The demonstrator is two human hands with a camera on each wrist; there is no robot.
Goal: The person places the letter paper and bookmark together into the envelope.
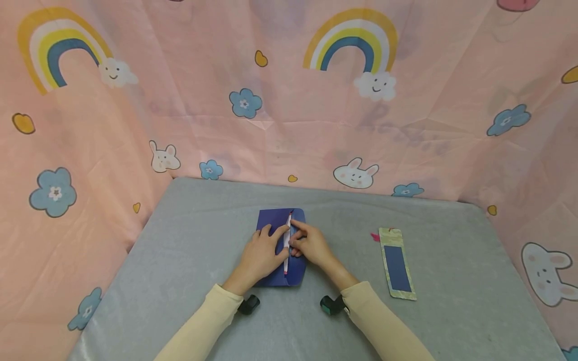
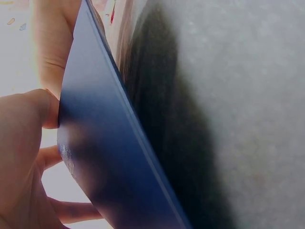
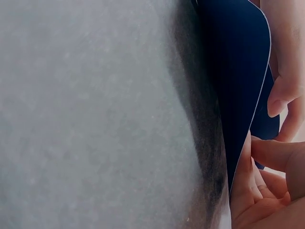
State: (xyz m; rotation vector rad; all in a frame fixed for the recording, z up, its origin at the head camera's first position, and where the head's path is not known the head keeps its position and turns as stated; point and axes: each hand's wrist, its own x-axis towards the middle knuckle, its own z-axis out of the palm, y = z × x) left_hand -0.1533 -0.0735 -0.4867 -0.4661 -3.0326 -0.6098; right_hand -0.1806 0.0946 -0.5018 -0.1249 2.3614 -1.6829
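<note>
A dark blue envelope-like folder [image 1: 271, 275] lies on the grey table, its round-cornered flap [image 3: 238, 57] along the right side. On it, lengthwise, lies a slim white stick with reddish ends, pen-like [image 1: 286, 265]. My left hand [image 1: 261, 253] rests on the folder with spread fingers, index finger and thumb reaching the stick. Beside the stick, my right hand [image 1: 313, 245] pinches the flap's edge between thumb and fingers, its index finger stretched toward the stick's far end. In the left wrist view the folder's blue side [image 2: 100, 124] hides part of the left fingers.
To the right lies a narrow greenish card-like pack [image 1: 384, 250] with a dark blue panel and a pink tab [image 1: 375, 237] at its far left. A grey cloth [image 1: 203, 215] covers the table. Behind it hangs a pink printed curtain [image 1: 289, 145].
</note>
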